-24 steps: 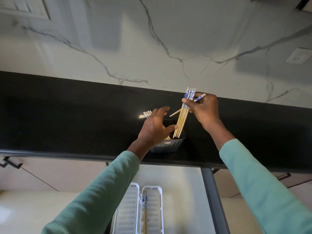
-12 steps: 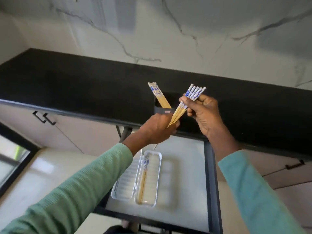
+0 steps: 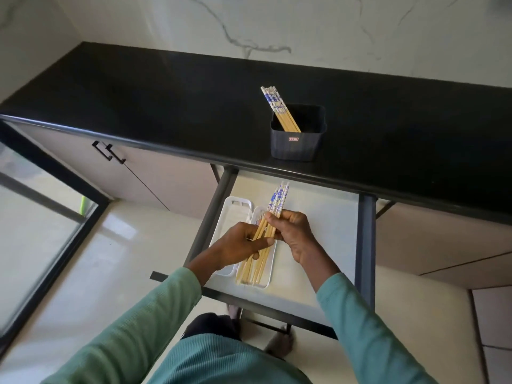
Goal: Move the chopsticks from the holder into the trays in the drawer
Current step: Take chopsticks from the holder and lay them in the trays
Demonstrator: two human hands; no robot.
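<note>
Seen from the head camera, a person in a green long-sleeved top bends over an open drawer [image 3: 318,217] beneath a black countertop [image 3: 166,106], both hands closed on one bundle of chopsticks [image 3: 273,217]. The right hand [image 3: 293,231] pinches the bundle near its blue-and-white patterned ends, fingers wrapped round it. The left hand [image 3: 241,245] clasps the plain wooden shafts lower down. The bundle slants over the right-hand tray [image 3: 270,275], its plain tips reaching toward the near end of that tray. Whether the tips already touch the tray floor cannot be told, and the hands hide whatever may already lie there. Beside it, touching along one side, sits the left-hand tray [image 3: 235,209], its visible far end bare.

On the counter, near its front edge and just above the drawer, the dark square holder [image 3: 297,142] keeps a second clutch of chopsticks [image 3: 278,109] leaning toward its left rear corner, so the task looks only partly done.

The step in hand appears to be laying the bundle down. Doing it well likely means lining the sticks up with the tray's long axis, lowering both ends level, then loosening the left hand first so the shafts settle inside the walls rather than fanning across the divide between the trays.
</note>
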